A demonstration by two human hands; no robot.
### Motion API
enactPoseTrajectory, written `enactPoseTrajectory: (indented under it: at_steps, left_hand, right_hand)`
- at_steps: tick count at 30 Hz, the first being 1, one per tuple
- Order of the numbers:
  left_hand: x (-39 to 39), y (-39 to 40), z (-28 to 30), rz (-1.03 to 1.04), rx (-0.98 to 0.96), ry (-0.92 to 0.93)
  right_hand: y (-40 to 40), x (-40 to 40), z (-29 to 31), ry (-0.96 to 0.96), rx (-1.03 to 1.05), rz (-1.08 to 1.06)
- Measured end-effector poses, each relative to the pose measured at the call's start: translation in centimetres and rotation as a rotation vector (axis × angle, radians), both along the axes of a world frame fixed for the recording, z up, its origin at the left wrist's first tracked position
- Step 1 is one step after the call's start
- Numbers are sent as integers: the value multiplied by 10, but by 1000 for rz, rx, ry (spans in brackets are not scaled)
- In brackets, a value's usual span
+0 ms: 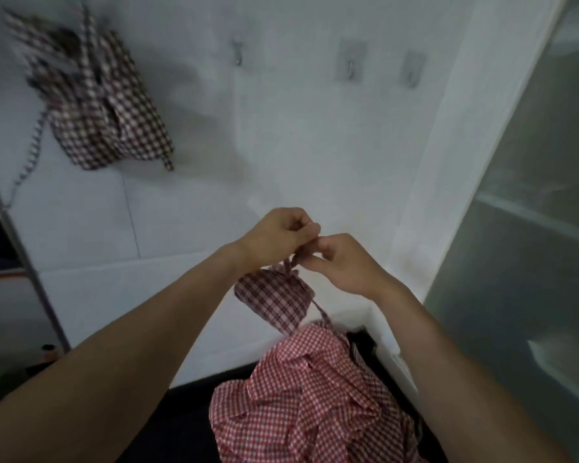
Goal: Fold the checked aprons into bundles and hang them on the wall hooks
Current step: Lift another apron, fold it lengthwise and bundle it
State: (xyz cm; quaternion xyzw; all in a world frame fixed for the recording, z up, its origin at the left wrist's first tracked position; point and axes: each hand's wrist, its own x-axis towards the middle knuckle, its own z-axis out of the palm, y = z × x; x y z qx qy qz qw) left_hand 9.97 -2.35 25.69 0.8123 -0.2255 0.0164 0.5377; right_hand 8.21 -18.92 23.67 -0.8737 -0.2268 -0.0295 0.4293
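A small dark-checked apron bundle hangs in the air in front of the white wall. Its strap runs up between my two hands. My left hand pinches the strap from the left and my right hand pinches it from the right, fingertips almost touching. Below them lies a heap of red-checked aprons on a dark surface. Another dark-checked apron bundle hangs on the wall at the upper left, a strap trailing down from it. Three bare wall hooks are ahead: one in the middle, two to the right.
A metal rack post slants along the left edge. A frosted glass panel fills the right side, beside a white wall corner.
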Motion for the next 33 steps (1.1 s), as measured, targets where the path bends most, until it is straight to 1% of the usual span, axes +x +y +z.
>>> enactPoseTrajectory:
  at_steps: [2, 3, 4, 6, 8, 10, 12, 14, 17, 20, 23, 26, 29, 33]
  left_hand:
    - [-1, 0, 24, 42, -19, -48]
    - [1, 7, 49, 68, -35, -90]
    - [0, 7, 51, 63, -60, -66]
    - [1, 18, 82, 68, -87, -86]
    - [3, 30, 109, 103, -78, -118]
    - [5, 41, 136, 170, -62, -164]
    - [6, 51, 164, 225, -25, -216]
    - [7, 59, 187, 275, 40, -247]
    - [10, 75, 218, 384, 167, -311]
    - [16, 89, 239, 523, 369, -415]
    - [26, 99, 243, 624, 583, -521]
    - [38, 101, 236, 679, 756, -598]
    - [47, 97, 230, 736, 832, -641]
    - [50, 93, 224, 755, 913, -636]
  right_hand:
    - [5, 2, 22, 33, 148, 16]
    - [15, 9, 45, 27, 236, 25]
    - [16, 8, 46, 81, 321, 15]
    - [28, 14, 73, 66, 453, -14]
    - [35, 19, 96, 6, 498, -49]
    - [40, 23, 121, -36, 477, -28]
    - [47, 30, 147, -77, 414, 27]
    - [56, 36, 168, -125, 337, 36]
    - [70, 51, 191, -189, 294, 29]
    - [85, 69, 206, -201, 299, 7]
    - [96, 91, 207, -182, 277, -40]
    - [102, 109, 198, -165, 223, -97]
    - [106, 117, 190, -171, 198, -143]
    - [107, 119, 180, -219, 151, -172]
